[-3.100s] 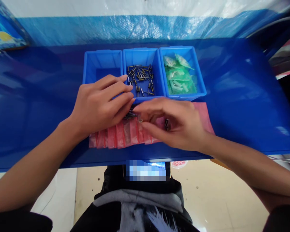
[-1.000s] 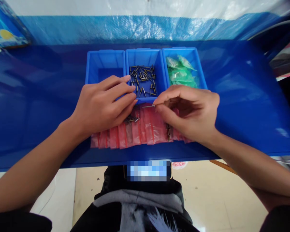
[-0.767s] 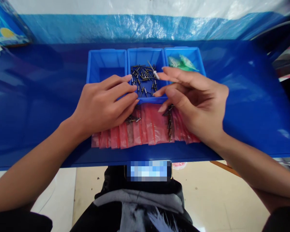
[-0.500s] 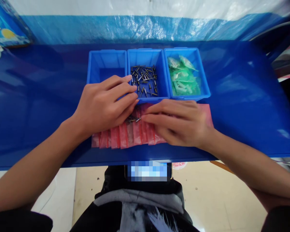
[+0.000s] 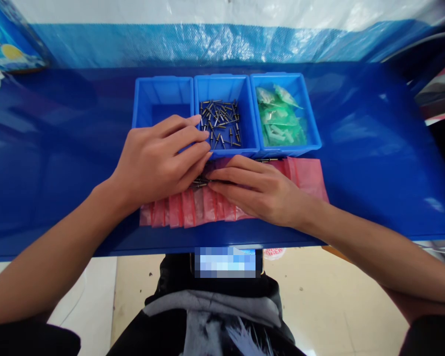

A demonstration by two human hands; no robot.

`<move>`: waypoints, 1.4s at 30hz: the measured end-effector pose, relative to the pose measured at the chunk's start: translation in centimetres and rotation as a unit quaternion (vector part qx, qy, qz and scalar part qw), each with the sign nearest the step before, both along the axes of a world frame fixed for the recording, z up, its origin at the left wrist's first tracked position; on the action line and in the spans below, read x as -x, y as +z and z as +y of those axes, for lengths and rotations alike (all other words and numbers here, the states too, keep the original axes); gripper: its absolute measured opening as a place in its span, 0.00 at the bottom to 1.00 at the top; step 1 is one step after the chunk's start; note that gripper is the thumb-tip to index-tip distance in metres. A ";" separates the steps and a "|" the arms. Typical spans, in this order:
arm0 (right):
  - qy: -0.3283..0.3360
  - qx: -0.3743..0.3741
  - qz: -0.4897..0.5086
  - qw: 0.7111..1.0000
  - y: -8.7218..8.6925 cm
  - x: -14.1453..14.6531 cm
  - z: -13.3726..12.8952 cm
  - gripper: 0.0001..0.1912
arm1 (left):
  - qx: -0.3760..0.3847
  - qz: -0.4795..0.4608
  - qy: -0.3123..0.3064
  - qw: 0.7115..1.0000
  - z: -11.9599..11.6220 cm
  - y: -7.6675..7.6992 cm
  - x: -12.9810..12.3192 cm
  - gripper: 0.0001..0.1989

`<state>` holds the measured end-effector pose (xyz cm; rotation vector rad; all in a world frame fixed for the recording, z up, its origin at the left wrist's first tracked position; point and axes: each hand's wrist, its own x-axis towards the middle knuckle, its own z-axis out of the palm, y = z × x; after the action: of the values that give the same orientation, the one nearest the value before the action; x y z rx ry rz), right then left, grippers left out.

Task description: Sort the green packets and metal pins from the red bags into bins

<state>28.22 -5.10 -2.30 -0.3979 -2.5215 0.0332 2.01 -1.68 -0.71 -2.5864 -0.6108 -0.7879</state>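
As R hand point(image 5: 257, 190) is at rivets point(image 5: 199, 183) by L hand point(image 5: 163, 160), can't tell either grip, but prob pickup step, next needing fine pinch.

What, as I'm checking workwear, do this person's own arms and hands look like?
The left hand and right hand look ungloved and unadorned. Both forearms are uncovered, with no visible markings. What appear to be black fabric sleeves show at the lower corners.
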 end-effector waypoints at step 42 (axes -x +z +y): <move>-0.006 0.023 -0.034 0.999 -0.2 -0.1 0.2 0.13 | 0.024 0.003 0.013 1.000 -0.2 -0.1 0.1 0.06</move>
<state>28.35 -4.86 -2.53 -0.4385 -2.5885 0.0738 1.93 -1.92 -0.80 -2.6185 -0.6675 -0.7663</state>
